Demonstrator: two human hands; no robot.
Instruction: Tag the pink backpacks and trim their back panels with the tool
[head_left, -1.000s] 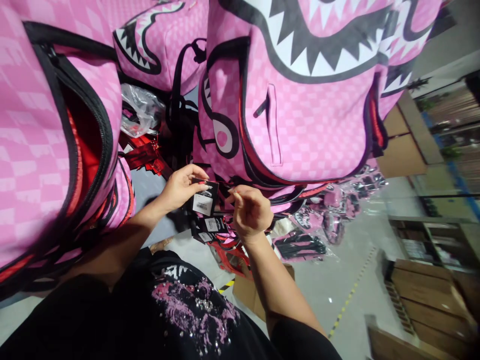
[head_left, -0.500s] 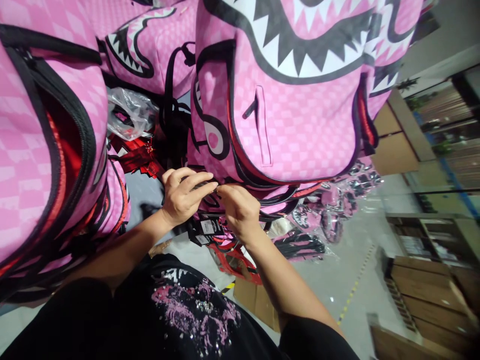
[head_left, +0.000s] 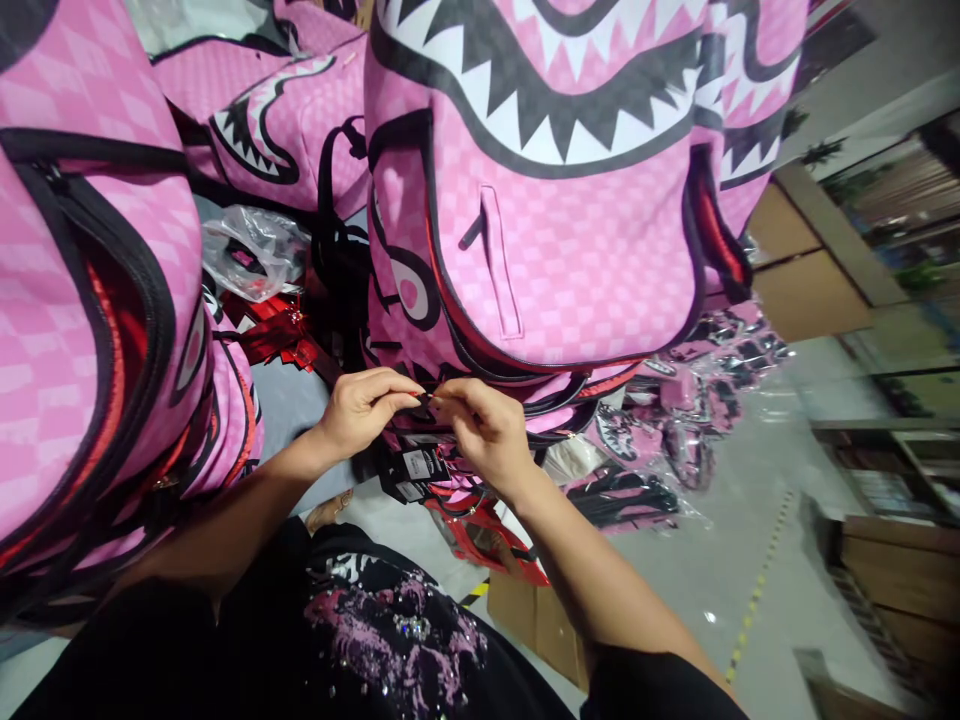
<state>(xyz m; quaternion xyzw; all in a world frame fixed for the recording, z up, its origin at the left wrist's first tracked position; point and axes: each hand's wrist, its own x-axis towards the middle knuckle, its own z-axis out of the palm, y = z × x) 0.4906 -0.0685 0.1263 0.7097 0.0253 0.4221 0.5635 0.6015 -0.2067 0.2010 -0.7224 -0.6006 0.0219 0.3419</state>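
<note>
Just below the near lower edge of the big pink backpack (head_left: pixel 570 270), both hands met, fingertips close together. Left hand (head_left: pixel 367 408): thumb and forefinger pinched a small dark piece (head_left: pixel 425 397), too small to identify. Right hand (head_left: pixel 487 425): thumb and forefinger pinched at the same piece from the right, other fingers curled in. Backpack stood upright on the far side of the hands, shark-mouth print up top, short slanted pocket zip on its front, red lining showing along the side openings.

Black tags (head_left: pixel 425 463) with white barcode labels hung just nearer than the fingertips, print unreadable. Left side: second pink bag (head_left: pixel 45 330), large, zip open, red interior visible. Farther back, between the two, another pink bag (head_left: pixel 330 130) with toothed print; clear plastic bag (head_left: pixel 255 250) lay nearer than it, red straps (head_left: pixel 289 335) just beside the plastic.

Right of the hands: plastic-wrapped pink goods (head_left: pixel 690 400) in a pile, wrapped black straps (head_left: pixel 622 500) at its near side. Red item (head_left: pixel 487 535) sat lower down, partly hidden by the right forearm, above a cardboard box (head_left: pixel 536 620). Far right: brown cartons (head_left: pixel 900 570), blurred, past yellow floor tape (head_left: pixel 757 590). Wearer had on a black shirt (head_left: pixel 397 630) with pink print and shiny stones.
</note>
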